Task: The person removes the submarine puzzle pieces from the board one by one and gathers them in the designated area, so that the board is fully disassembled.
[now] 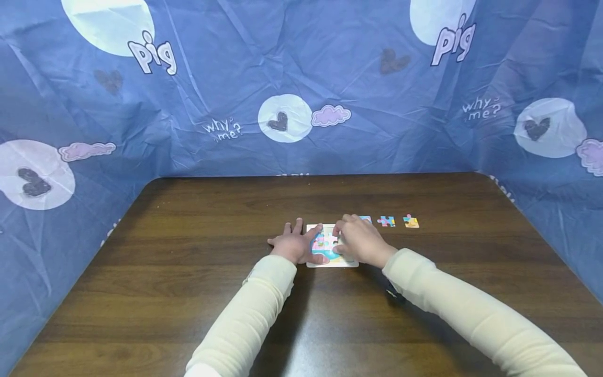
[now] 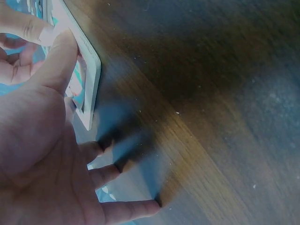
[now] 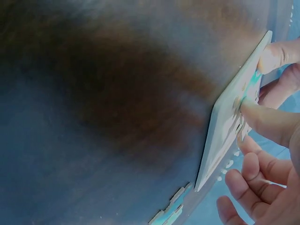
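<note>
A small white-framed jigsaw board (image 1: 332, 265) with a pink, blue and yellow picture lies on the table between both hands. My left hand (image 1: 293, 247) has its fingers spread, with the thumb and index finger laid over the board's left part. In the left wrist view, the other fingertips reach down to the tabletop beside the board (image 2: 92, 89). Over the board's right part, my right hand (image 1: 361, 241) pinches a jigsaw piece (image 1: 332, 241) between thumb and index finger. The right wrist view shows those fingertips right at the board's face (image 3: 213, 136), mostly hiding the piece.
Behind the right hand, a blue jigsaw piece (image 1: 366, 218) is partly covered. A pink-and-blue piece (image 1: 387, 221) and a yellow one (image 1: 411, 222) lie further right in a row. Blue printed cloth (image 1: 292, 152) walls in the brown wooden table (image 1: 188, 314).
</note>
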